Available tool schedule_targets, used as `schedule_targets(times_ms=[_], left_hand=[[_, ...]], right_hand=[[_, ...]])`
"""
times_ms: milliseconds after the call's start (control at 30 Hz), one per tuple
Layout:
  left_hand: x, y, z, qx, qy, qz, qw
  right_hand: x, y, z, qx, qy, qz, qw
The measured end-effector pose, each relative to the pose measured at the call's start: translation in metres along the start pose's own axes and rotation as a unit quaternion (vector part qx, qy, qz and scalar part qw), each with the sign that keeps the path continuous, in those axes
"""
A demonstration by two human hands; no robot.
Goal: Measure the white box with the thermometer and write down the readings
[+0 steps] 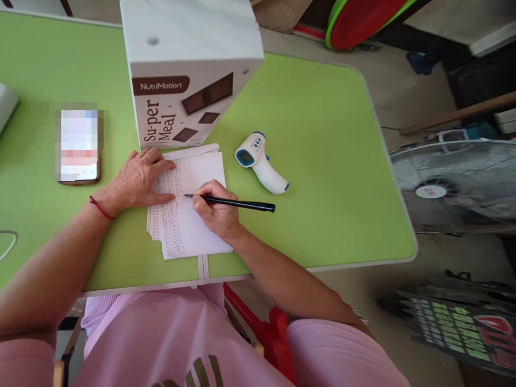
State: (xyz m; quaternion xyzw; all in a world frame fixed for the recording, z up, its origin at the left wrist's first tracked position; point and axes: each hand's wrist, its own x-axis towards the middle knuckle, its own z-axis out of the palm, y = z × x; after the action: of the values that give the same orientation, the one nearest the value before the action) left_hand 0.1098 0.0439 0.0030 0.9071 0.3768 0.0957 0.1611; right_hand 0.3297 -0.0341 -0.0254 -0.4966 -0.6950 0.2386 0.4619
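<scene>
In my right hand [217,212] is a black pen [250,205], its tip close to or on a sheet of white paper [201,236]; I cannot tell whether it touches. Rows of small handwriting cover the left part of the sheet, while its right part is blank. My left hand [139,180] rests on the left edge of the paper, thumb and fingers spread apart. Other written sheets lie partly under the top one. Just beyond the papers stands a white box [193,70] with brown squares and lettering. A white and blue infrared thermometer [262,164] lies to the right of the paper.
A phone [79,145] with a blurred screen lies left of my left hand on the green table [322,134]. A white object [6,107] and a cable [12,242] sit at the left edge. Beyond the table's right edge stands a fan [451,185]. A printed sign [455,328] is lower right.
</scene>
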Motion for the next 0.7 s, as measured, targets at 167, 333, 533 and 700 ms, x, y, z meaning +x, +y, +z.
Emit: schedule_targets(times_ms=[167,333,533,700], left_hand=[[-0.0001,0.0008,-0.0007,-0.004,-0.006,-0.005,1.000],[-0.0001,0.0004,-0.0005,-0.010,-0.004,-0.004,1.000],[-0.0003,-0.0006,0.0009,-0.004,0.002,-0.003,1.000],[-0.0003,-0.0008,0.0012,0.000,0.003,-0.001,1.000]], right_hand=[[0.0007,-0.0005,0.0007,-0.004,0.004,0.000,1.000],[0.0005,-0.0007,0.0019,0.008,0.013,-0.037,0.999],[0.0008,-0.0014,0.0008,0.016,0.012,-0.032,0.999],[0.0004,-0.0020,0.0003,0.027,0.020,-0.024,0.999]])
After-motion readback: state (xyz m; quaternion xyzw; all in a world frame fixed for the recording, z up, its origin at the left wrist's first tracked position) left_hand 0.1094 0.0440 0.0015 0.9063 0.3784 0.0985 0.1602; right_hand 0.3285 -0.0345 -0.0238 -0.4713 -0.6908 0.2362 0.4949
